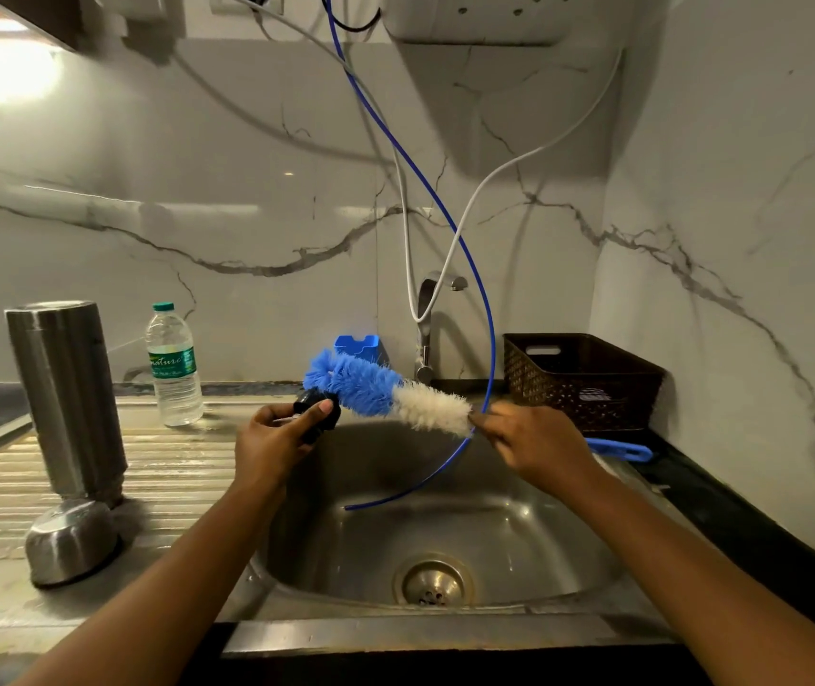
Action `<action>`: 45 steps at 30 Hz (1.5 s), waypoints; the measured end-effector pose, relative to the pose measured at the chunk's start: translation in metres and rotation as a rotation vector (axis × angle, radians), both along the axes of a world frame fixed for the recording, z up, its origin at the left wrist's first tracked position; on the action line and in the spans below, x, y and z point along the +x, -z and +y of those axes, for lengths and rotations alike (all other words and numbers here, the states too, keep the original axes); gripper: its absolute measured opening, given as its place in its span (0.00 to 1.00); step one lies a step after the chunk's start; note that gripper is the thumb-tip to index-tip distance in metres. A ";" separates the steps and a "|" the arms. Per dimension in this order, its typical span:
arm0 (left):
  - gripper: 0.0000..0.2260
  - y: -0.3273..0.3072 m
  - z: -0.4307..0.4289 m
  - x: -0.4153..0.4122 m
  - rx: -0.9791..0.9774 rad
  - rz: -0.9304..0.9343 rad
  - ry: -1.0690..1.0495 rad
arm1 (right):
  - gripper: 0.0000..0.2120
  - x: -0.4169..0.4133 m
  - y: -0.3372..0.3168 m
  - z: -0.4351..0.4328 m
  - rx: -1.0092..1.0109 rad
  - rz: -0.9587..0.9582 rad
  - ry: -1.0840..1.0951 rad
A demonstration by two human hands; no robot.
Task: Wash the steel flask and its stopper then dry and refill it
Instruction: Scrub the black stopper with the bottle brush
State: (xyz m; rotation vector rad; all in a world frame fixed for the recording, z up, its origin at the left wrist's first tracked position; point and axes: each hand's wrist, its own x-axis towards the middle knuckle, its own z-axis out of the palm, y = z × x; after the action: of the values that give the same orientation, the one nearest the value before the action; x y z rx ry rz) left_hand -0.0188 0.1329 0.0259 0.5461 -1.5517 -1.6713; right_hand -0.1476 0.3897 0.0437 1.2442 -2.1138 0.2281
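black stopper (307, 400) in left hand (272, 440), beside brush (371, 388)

The flask (66, 403) is brushed steel with a dull sheen, as is the domed cup (71, 539). The sink (445, 512) is stainless steel, smooth in the bowl, ribbed on the draining board (148, 467). The stopper (326, 422) looks like matt black plastic; the brush (385, 393) is soft blue and white bristle. The water bottle (174, 368) is clear plastic, the basket (584, 383) perforated dark plastic, the wall (197, 190) glossy marble-look.

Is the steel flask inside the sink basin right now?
No, the steel flask stands upright on the ribbed drainboard, left of the sink basin.
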 end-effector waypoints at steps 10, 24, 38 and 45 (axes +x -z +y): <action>0.20 0.000 0.007 -0.002 0.029 0.011 0.042 | 0.18 0.001 0.004 -0.003 0.021 -0.108 0.011; 0.15 0.000 0.021 -0.001 0.138 0.030 0.203 | 0.12 0.005 0.010 -0.007 -0.148 -0.068 0.169; 0.15 0.001 0.040 0.006 -0.061 -0.190 0.335 | 0.12 0.020 0.000 -0.032 -0.268 -0.316 0.302; 0.25 0.007 0.029 0.007 -0.248 -0.304 0.242 | 0.12 0.009 0.019 -0.022 -0.271 -0.384 0.349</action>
State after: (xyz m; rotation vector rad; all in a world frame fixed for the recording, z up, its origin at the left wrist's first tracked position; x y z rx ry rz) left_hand -0.0119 0.1622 0.0191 0.5134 -2.0835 -1.5892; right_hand -0.1389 0.3677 0.0245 0.6983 -2.4796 0.6134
